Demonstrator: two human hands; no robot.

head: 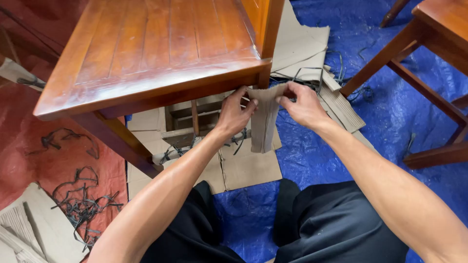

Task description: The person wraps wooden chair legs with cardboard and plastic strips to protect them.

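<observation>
Cardboard strip (pixel 264 119) hanging upright, both hands pinching top

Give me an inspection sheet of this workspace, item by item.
Surface: blue tarp on the floor, red sheet to the left, flattened cardboard sheets lying across them.
Job's things: folded corrugated cardboard strip, held against the front corner of the wooden chair.
Clutter: loose black strapping bands on the red sheet; more cardboard offcuts behind the chair.
Grippers: left hand and right hand each pinch the strip's upper edge.
Cables: nothing seen, only strapping.
Surroundings: second wooden chair at right; the person's knees in black trousers below.
</observation>
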